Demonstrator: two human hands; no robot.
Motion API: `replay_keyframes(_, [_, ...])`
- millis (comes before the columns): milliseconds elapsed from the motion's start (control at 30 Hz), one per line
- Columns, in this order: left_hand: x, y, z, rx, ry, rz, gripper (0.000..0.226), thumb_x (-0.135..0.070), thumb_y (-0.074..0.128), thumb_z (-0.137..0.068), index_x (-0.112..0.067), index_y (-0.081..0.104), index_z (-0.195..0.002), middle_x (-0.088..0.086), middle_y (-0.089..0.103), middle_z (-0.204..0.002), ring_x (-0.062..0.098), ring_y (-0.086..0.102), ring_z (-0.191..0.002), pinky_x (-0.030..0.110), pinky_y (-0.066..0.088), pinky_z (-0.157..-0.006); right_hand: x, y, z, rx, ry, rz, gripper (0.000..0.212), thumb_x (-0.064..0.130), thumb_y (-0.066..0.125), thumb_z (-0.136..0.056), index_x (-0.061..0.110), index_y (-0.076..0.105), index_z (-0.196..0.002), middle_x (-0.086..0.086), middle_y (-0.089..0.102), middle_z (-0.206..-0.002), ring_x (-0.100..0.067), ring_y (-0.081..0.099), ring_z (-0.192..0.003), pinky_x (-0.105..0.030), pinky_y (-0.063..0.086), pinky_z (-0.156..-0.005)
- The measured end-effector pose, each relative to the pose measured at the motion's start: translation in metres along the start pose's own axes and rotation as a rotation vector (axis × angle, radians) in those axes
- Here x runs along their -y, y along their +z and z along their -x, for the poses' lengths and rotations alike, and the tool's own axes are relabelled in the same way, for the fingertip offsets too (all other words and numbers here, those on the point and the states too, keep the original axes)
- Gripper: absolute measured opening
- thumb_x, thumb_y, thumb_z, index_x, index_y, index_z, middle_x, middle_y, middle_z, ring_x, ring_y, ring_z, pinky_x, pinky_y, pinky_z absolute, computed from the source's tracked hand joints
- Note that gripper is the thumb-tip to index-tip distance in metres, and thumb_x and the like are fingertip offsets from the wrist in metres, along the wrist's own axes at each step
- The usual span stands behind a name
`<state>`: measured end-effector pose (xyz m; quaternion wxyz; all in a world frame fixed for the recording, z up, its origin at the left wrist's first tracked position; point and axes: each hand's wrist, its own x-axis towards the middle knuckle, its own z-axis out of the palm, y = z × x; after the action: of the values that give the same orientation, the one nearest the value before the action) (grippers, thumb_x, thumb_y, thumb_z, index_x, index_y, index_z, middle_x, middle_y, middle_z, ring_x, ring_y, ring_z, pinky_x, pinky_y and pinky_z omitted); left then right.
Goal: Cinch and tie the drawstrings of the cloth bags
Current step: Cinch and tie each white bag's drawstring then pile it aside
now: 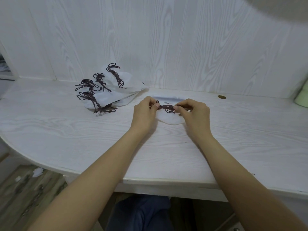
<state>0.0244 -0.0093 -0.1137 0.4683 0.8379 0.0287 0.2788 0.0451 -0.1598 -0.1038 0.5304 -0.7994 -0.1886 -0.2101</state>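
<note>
Both hands, left (144,109) and right (193,112), pinch a dark twisted drawstring (167,107) across a limp white cloth bag (170,119).

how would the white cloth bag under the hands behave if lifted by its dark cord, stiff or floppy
Probably floppy: the white cloth bag lies flat and thin on the table, so it would likely sag from the dark cord that both the left hand and right hand pinch. It looks light and seemingly empty. It seems unlikely to roll.
</note>
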Motion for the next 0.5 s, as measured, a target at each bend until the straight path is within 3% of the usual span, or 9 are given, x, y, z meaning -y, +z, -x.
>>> replay_keyframes(67, [0.0004, -0.0012, 0.0020, -0.024, 0.000, -0.024, 0.010, -0.012, 0.051, -0.094, -0.009, 0.058, -0.088, -0.004, 0.058, -0.078, 0.015, 0.051, -0.076, 0.011, 0.033, -0.062, 0.0000, -0.0020, 0.0005, -0.019, 0.005, 0.007, 0.009, 0.010, 0.070, -0.078, 0.016, 0.069, -0.072, 0.015, 0.064, -0.066, 0.002, 0.060, -0.066, -0.024, 0.049, -0.068])
replay_keyframes(167, [0.0033, -0.0012, 0.0020, -0.028, -0.004, -0.064, 0.011, -0.009, 0.049, -0.095, -0.005, 0.057, -0.089, 0.002, 0.058, -0.079, 0.023, 0.055, -0.081, 0.021, 0.028, -0.062, -0.0008, -0.0069, 0.0011, -0.040, 0.033, 0.006, 0.008, 0.010, 0.069, -0.080, 0.014, 0.068, -0.073, 0.012, 0.062, -0.063, 0.010, 0.057, -0.062, -0.008, 0.039, -0.063])
replay_keyframes(333, [0.0079, 0.0006, 0.0046, -0.017, 0.009, -0.159, 0.013, -0.002, 0.042, -0.095, -0.007, 0.050, -0.085, 0.004, 0.057, -0.084, 0.019, 0.050, -0.078, 0.018, 0.027, -0.058, -0.0031, -0.0081, 0.0008, -0.083, 0.108, 0.048, 0.007, 0.011, 0.068, -0.082, 0.011, 0.068, -0.075, 0.007, 0.061, -0.064, 0.005, 0.056, -0.061, -0.001, 0.036, -0.061])
replay_keyframes(433, [0.0069, 0.0007, 0.0067, -0.027, 0.011, -0.205, 0.016, 0.006, 0.039, -0.089, -0.008, 0.047, -0.084, 0.007, 0.055, -0.090, 0.016, 0.043, -0.080, 0.013, 0.032, -0.059, -0.0064, -0.0078, -0.0008, -0.101, 0.164, 0.078, 0.009, 0.013, 0.066, -0.084, 0.013, 0.066, -0.075, 0.004, 0.061, -0.068, -0.006, 0.057, -0.068, -0.006, 0.036, -0.061])
replay_keyframes(500, [0.0055, 0.0017, 0.0082, -0.028, 0.015, -0.217, 0.018, 0.009, 0.037, -0.085, -0.008, 0.044, -0.083, 0.009, 0.055, -0.092, 0.018, 0.042, -0.081, 0.022, 0.026, -0.058, -0.0090, -0.0079, -0.0014, -0.117, 0.204, 0.083, 0.009, 0.014, 0.066, -0.084, 0.013, 0.065, -0.075, 0.000, 0.062, -0.070, -0.014, 0.059, -0.075, -0.017, 0.038, -0.066])
